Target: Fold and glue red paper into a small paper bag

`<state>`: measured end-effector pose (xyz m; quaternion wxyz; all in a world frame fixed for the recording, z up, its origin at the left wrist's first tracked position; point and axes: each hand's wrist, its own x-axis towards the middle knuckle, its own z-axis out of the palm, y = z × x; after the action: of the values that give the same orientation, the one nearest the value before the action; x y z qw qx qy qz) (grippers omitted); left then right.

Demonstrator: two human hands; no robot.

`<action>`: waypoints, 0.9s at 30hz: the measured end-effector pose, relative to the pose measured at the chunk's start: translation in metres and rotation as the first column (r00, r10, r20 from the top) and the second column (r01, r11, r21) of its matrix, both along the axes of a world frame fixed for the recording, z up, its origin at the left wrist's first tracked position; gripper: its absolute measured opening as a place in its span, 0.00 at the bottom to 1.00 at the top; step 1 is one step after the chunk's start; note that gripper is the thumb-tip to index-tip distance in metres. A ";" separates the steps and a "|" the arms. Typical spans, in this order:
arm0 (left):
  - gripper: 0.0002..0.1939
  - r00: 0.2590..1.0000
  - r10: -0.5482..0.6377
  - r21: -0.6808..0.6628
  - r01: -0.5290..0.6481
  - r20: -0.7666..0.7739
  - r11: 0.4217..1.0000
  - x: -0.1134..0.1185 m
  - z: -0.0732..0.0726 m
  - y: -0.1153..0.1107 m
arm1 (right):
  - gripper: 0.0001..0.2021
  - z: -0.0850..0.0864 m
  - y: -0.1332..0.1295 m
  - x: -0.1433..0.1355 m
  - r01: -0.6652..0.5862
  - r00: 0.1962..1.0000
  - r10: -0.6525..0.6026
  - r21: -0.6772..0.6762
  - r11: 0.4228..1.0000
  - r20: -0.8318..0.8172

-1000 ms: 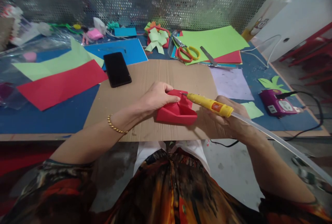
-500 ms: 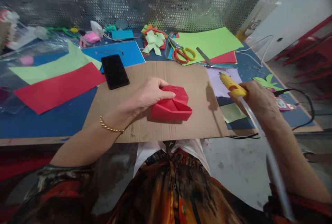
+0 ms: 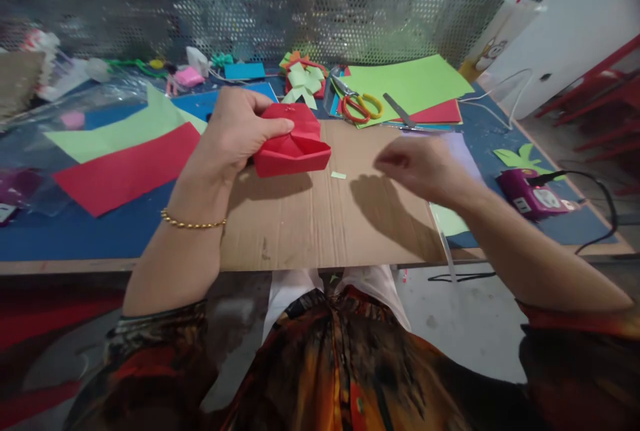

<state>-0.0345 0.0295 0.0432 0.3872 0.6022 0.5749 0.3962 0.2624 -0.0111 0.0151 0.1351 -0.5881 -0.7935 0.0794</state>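
A folded red paper piece (image 3: 293,154) with a raised front wall is lifted over the left part of the cardboard sheet (image 3: 300,234), casting a shadow on it. My left hand (image 3: 237,128) pinches its left side, thumb on top. Above the cardboard's right side is my right hand (image 3: 415,168), blurred, its fingers curled together; whether anything is between them I cannot make out. A tiny pale green paper strip (image 3: 339,176) lies on the cardboard between the hands. The yellow glue gun is hidden, but its clear glue stick (image 3: 447,251) shows below my right forearm.
Scissors (image 3: 363,106) and a green sheet (image 3: 410,81) lie at the back, beside a green and red paper flower (image 3: 304,81). Red paper (image 3: 130,168) is at left. A purple box (image 3: 533,194) with a black cable sits at right.
My left hand has raised the red piece and moved it left and back, uncovering the strip. My right hand has let go of the glue gun and come in toward the middle.
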 end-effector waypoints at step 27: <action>0.07 0.967 -0.254 -0.215 0.248 0.001 0.945 0.031 -0.016 -0.012 | 0.09 0.021 0.018 -0.065 -0.097 0.938 0.091 0.001 0.995 -0.336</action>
<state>-0.0038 0.0179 0.0268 0.4893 0.6306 0.5376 0.2718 0.1978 0.0070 0.0357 0.2595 -0.5284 -0.7854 0.1911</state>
